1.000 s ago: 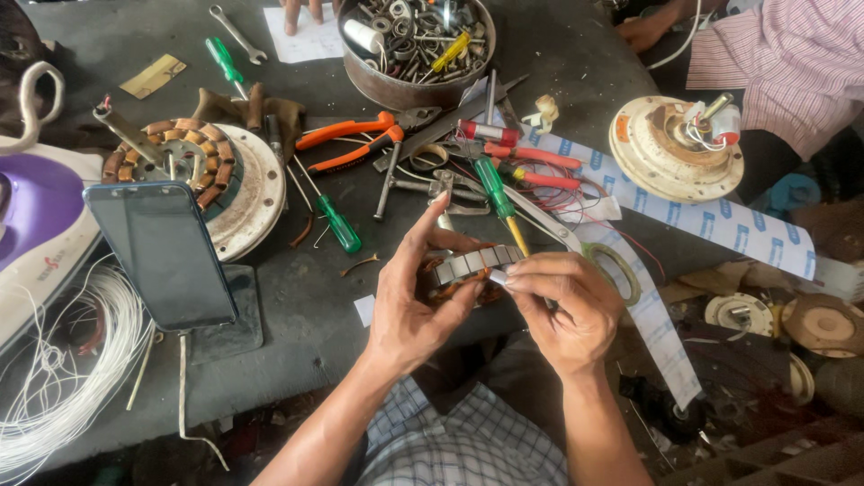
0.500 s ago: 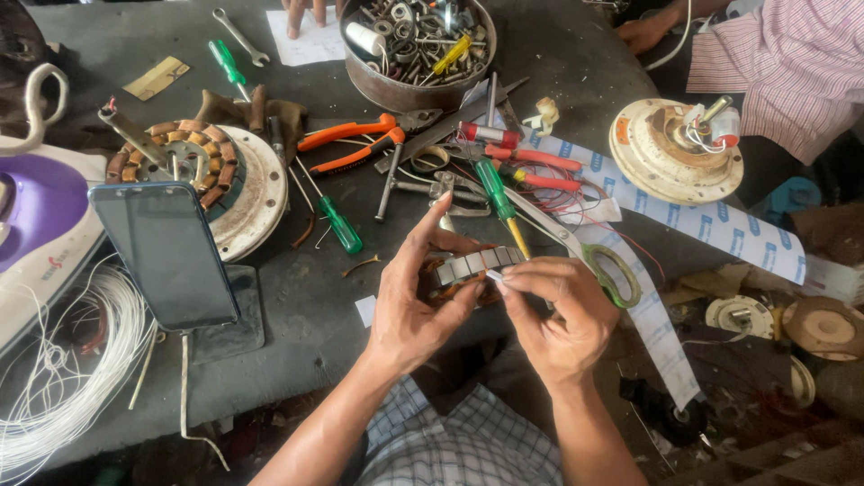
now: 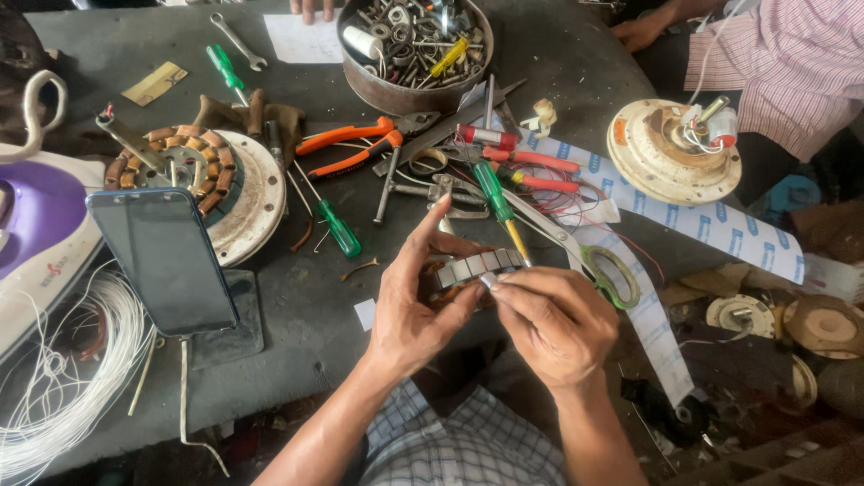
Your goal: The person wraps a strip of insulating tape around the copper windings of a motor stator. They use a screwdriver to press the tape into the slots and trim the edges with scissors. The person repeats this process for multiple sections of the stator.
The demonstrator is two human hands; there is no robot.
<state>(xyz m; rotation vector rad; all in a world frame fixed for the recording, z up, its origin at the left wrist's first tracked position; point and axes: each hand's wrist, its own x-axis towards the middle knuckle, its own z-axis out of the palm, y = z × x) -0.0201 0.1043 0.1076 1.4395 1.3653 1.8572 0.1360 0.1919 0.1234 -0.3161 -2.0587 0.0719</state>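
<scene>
Your left hand [image 3: 409,310] cradles the small motor core [image 3: 475,267] just above the counter [image 3: 297,297] edge — fingers curled round its ring of grey steel segments. Your right hand [image 3: 553,324] is closed, fingertips pinching at its rim. It looks dense and rigid, but its windings seem delicate — hold the metal outside.

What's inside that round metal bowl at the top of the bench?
The round metal bowl holds a heap of loose metal hardware: washers, rings, bolts, plus a yellow-handled tool and a white cylinder. Whatever lies beneath the heap is covered.
</scene>
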